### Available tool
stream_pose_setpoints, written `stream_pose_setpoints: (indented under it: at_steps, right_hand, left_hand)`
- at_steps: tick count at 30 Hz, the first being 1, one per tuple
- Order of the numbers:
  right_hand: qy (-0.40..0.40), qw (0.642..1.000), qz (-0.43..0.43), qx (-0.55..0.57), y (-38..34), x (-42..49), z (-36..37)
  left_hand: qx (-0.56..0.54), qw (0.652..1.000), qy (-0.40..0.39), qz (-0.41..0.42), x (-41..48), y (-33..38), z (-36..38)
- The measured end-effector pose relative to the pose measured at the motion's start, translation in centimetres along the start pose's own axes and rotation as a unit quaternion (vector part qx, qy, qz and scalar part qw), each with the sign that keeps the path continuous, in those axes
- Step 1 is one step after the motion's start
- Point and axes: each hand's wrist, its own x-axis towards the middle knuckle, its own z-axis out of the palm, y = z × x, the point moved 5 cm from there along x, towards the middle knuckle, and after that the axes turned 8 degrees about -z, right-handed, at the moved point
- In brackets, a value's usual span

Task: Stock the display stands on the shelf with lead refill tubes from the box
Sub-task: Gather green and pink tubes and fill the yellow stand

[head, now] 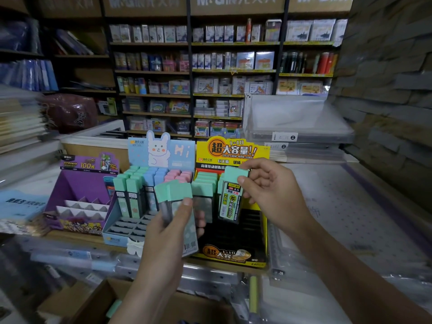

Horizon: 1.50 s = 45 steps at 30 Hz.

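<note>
Head view. Both hands are up over the shelf, a little apart. The left hand grips a bundle of tubes in a curled fist, thumb pressed across their front. The right hand pinches a single tube near its cap between thumb and fingertips. That tube hangs upright over the yellow display stand, just in front of the filled far rows.

Step in hand, as judged: seat this one tube in the next free slot.
- Keep it vertical and bring the bottom end in first; the dark slots in the near half look narrow.
- Label faces the near side already; hold that facing so it matches a shopper's view.
- Fill from far to near, so that seated tubes do not block the hand.
- The left hand should hold its stock clear of the stand's left wall.

Materials and shapes:
- Tubes: flat, rectangular, hard clear plastic with dark leads inside, matte mint caps, glossy printed labels. Likely slick, so a pinch at the cap is the surer hold.
- Yellow stand: printed card, stepped, with a black insert.
- To its left a blue display stand with a rabbit header holds mint, blue and pink caps, with its near slots bare.
- Farther left a purple display stand shows white zigzag dividers.
- Cardboard box: plain brown, open, at the near edge below the shelf; one mint piece shows inside.
</note>
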Motion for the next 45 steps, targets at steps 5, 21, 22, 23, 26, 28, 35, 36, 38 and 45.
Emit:
stream_pose_setpoints:
  at_steps: [5, 21, 22, 23, 26, 28, 35, 36, 38, 45]
  right_hand:
    - [-0.031, 0.999, -0.02, -0.031, 0.0, -0.2, 0.7]
    - [-0.097, 0.981, -0.062, -0.154, -1.2, -0.6, 1.4]
    - [-0.103, 0.978, -0.067, -0.167, -1.3, -0.6, 1.4]
    - [-0.11, 0.975, -0.07, -0.181, -1.3, -0.6, 1.5]
    - [-0.117, 0.966, -0.067, -0.219, -1.2, -0.7, 1.6]
    - [-0.099, 0.961, -0.076, -0.248, -1.5, -0.7, 1.5]
    - [-0.076, 0.955, -0.099, -0.27, -2.4, -0.6, 1.4]
    - [-0.076, 0.955, -0.101, -0.267, -2.4, -0.6, 1.4]
    - [-0.063, 0.957, -0.11, -0.259, -2.4, -0.6, 1.3]
    - [-0.039, 0.968, -0.155, -0.194, -3.6, -0.3, 1.3]
  left_hand:
    - [0.005, 1.0, -0.009, 0.006, -0.2, 0.1, -0.1]
    - [-0.028, 0.999, -0.022, -0.028, 0.6, -0.5, -0.9]
    - [-0.022, 0.999, -0.019, -0.026, 0.6, -0.5, -0.9]
    - [-0.018, 0.999, -0.018, -0.024, 0.7, -0.5, -1.0]
    - [-0.016, 0.999, -0.024, -0.02, 0.6, -0.5, -0.9]
    - [-0.016, 0.999, -0.028, -0.019, 0.5, -0.4, -0.9]
    - [-0.016, 0.998, -0.052, -0.019, -0.1, -0.1, -0.6]
    - [-0.017, 0.998, -0.055, -0.016, -0.1, -0.1, -0.5]
    - [-0.026, 0.998, -0.06, -0.011, -0.3, 0.0, -0.4]
    - [-0.06, 0.995, -0.073, -0.02, -0.5, 0.0, -0.4]
